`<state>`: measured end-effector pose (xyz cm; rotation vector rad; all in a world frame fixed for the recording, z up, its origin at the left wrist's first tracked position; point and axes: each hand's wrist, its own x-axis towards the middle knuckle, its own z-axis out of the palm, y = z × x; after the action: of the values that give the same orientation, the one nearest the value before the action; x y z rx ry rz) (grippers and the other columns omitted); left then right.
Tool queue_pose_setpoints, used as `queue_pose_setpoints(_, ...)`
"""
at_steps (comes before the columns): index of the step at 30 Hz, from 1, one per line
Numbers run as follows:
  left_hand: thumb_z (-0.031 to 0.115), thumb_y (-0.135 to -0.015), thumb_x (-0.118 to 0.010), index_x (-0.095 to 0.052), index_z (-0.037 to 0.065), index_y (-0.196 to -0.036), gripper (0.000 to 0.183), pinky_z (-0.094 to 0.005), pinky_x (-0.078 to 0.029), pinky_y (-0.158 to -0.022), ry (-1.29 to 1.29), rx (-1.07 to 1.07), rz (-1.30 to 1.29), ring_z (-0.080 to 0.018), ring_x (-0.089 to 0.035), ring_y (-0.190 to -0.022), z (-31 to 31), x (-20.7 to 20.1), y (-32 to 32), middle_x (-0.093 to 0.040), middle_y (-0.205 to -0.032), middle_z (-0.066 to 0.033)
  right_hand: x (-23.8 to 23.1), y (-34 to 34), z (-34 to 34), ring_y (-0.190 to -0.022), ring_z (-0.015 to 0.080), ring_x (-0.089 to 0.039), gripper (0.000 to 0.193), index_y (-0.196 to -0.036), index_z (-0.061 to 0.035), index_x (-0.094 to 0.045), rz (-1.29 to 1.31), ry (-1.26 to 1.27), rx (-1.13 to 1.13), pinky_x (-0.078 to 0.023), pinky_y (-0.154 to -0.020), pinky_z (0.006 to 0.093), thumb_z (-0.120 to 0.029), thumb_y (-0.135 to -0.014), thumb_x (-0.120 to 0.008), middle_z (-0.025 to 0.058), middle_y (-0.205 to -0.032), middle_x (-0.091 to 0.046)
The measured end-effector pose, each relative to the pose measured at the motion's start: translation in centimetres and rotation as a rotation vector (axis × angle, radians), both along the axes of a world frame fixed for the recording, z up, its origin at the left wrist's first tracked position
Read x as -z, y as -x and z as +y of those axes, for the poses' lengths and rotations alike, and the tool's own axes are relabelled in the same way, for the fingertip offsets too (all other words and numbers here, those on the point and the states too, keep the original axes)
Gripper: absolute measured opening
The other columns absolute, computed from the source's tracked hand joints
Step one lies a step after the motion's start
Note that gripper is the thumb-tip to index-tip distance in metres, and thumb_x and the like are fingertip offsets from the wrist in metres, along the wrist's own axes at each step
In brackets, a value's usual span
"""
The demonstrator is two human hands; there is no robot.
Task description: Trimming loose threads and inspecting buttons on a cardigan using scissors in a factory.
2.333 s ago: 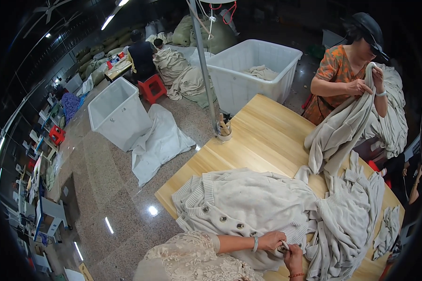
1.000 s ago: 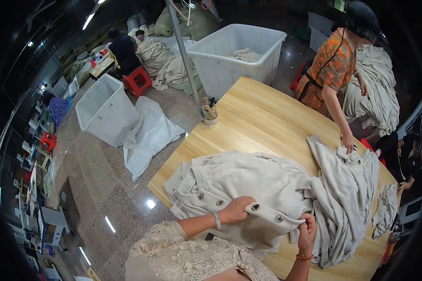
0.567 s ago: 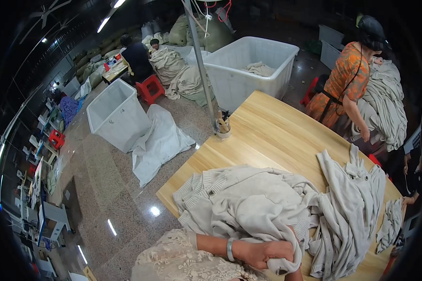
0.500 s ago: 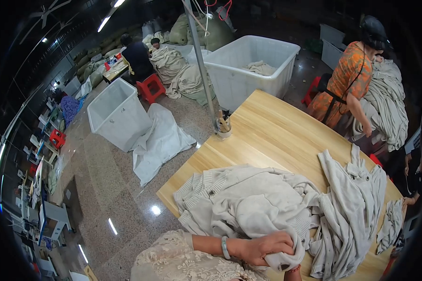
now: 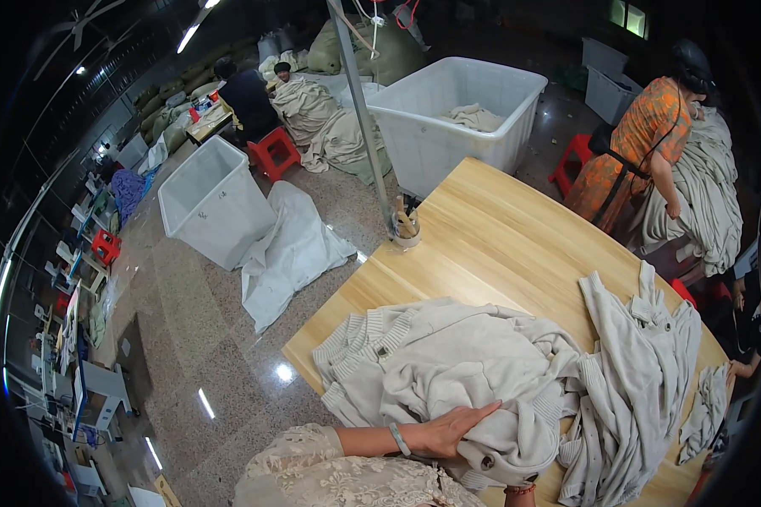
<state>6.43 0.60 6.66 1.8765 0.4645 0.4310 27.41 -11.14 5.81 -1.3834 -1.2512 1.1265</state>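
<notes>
A pale beige knit cardigan [image 5: 457, 363] with dark buttons lies bunched on the wooden table before me. My left hand [image 5: 452, 429], a pale bangle at its wrist, rests on the near part of the cloth with fingers stretched out. Of my right hand [image 5: 521, 493], only the wrist with a red bracelet shows at the lower edge. The garment's folds cover its fingers, so their grip is hidden. Just above that wrist, a button edge of the knit hangs toward me. More cardigans of the same colour [image 5: 630, 380] lie to the right, touching the first.
The wooden table [image 5: 490, 228] has a tool cup [image 5: 406, 235] at its far left corner, beside a metal pole [image 5: 365, 118]. White bins [image 5: 216, 207] and a white sack [image 5: 292, 253] stand beyond. A person in orange [image 5: 643, 139] handles knitwear at right; another person's hand [image 5: 742, 368] touches the table's right edge.
My left hand has gone from curled round the cloth to stretched out on it, moving slightly left. The near part of the cardigan has unfolded, showing a button edge. The person in orange shifted right.
</notes>
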Motion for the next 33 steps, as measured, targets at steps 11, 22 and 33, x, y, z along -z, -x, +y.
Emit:
queue_pose_setpoints(11,0.019,-0.071,-0.076,-0.012,0.001,-0.148,0.102,-0.0440,-0.047,-0.083,0.047,-0.027,-0.175,-0.0425,-0.059,-0.098,1.0,0.5,-1.2,-0.059,-0.115,-0.0221,-0.6,1.1,2.3,-0.120,0.0337,-0.045,0.084,-0.139,0.0018,-0.035,0.025,0.023,0.012,-0.038,-0.101,0.0395,-0.022,-0.070,-0.076,0.0182,-0.136,-0.044)
queue_pose_setpoints(22,0.021,-0.070,-0.077,-0.018,0.001,-0.147,0.099,-0.0439,-0.047,-0.084,0.054,-0.048,-0.187,-0.0415,-0.058,-0.100,0.7,1.4,-1.2,-0.057,-0.119,-0.0214,-0.3,1.6,2.4,-0.119,0.0328,-0.046,0.081,-0.139,0.0018,-0.035,0.052,0.029,0.019,-0.038,-0.101,0.0391,-0.021,-0.072,-0.075,0.0176,-0.135,-0.044)
queue_pose_setpoints(33,0.021,-0.068,-0.078,-0.031,0.002,-0.141,0.090,-0.0433,-0.048,-0.081,0.048,-0.083,-0.097,-0.0397,-0.061,-0.098,0.5,2.2,-1.0,-0.062,-0.111,-0.0196,0.5,1.1,2.6,-0.118,0.0319,-0.047,0.077,-0.138,0.0019,-0.036,0.074,0.031,0.042,-0.038,-0.100,0.0386,-0.020,-0.074,-0.073,0.0169,-0.134,-0.045)
